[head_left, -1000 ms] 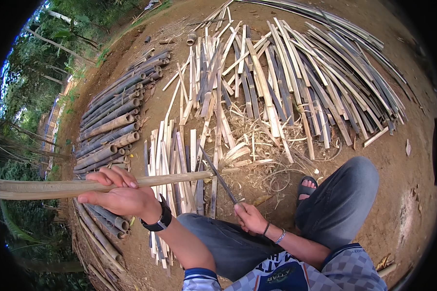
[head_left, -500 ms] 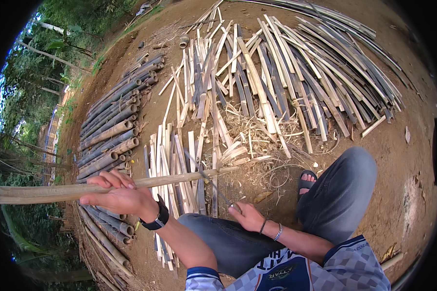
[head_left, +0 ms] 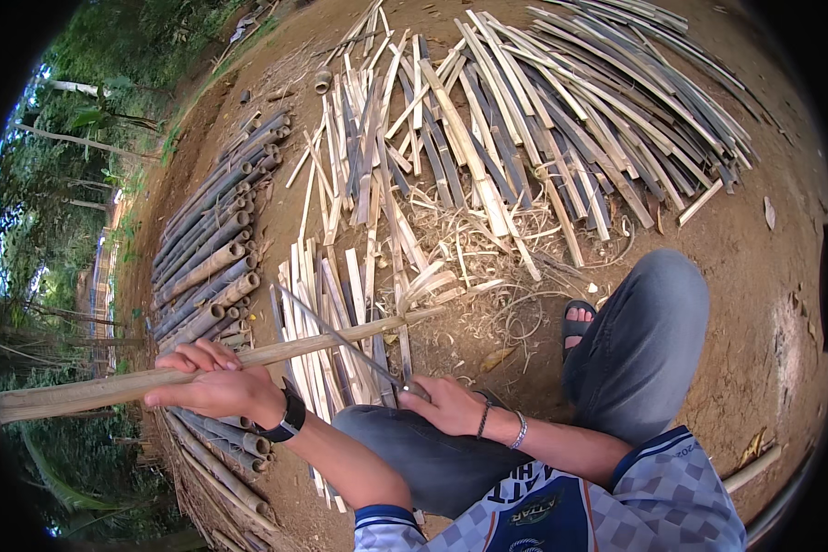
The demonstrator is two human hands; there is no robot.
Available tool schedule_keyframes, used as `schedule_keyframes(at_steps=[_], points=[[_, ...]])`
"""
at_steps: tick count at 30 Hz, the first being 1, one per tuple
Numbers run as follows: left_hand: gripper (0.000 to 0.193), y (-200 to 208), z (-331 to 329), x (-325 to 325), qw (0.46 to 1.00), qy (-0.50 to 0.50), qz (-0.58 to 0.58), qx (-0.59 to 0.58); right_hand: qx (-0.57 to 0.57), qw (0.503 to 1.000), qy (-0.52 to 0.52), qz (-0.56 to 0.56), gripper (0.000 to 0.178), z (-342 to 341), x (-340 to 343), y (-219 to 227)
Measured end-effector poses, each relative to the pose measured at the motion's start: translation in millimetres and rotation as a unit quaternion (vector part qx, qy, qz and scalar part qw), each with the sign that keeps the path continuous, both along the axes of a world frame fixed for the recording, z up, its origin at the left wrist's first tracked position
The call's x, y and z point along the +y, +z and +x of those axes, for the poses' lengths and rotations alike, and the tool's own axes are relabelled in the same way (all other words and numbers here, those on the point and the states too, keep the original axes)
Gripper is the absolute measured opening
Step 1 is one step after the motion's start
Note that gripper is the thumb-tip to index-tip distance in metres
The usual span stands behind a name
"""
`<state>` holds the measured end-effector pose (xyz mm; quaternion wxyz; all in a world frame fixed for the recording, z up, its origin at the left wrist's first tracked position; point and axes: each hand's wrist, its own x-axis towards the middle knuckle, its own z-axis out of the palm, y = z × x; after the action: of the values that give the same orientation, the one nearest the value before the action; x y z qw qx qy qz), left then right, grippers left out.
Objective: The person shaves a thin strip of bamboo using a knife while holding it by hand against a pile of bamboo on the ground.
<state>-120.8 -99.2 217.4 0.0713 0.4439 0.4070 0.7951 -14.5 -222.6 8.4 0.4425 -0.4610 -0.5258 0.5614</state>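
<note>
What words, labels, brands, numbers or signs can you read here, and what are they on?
I won't copy printed wording, but here is where it stands:
Shirt chest: large dark lettering on a pale band, upside down and partly cut off by folds.
Round emblem on its dark blue panel: lettering, partly legible.
Right sleeve: small print near the cuff.
Watch: nothing readable.
Bamboo strip and knife: no lettering visible.

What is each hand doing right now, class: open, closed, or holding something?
Left hand: closed around a long bamboo strip.
Right hand: closed, holding a long-bladed knife.
</note>
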Motion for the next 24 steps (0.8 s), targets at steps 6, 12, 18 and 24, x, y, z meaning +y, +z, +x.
schedule_keyframes(at_steps=[6, 12, 18, 24], points=[[0.057, 0.0, 7.6, -2.5, 1.000, 0.004, -0.003, 0.000, -0.029, 0.986, 0.000, -0.162, 0.049, 16.9, 2.0, -80.6], [0.056, 0.4, 4.7, -1.7, 1.000, 0.011, 0.007, 0.012, -0.024, 0.998, 0.005, -0.055, 0.052, 2.3, -3.1, -21.7], [0.056, 0.5, 8.9, 0.3, 1.000, 0.012, -0.007, 0.020, 0.049, 0.966, 0.004, -0.253, 0.051, 20.0, 8.0, -75.4], [0.055, -1.2, 11.5, -2.5, 1.000, 0.019, -0.001, 0.023, -0.029, 0.994, -0.012, -0.100, 0.053, 8.4, -8.4, -43.5]])
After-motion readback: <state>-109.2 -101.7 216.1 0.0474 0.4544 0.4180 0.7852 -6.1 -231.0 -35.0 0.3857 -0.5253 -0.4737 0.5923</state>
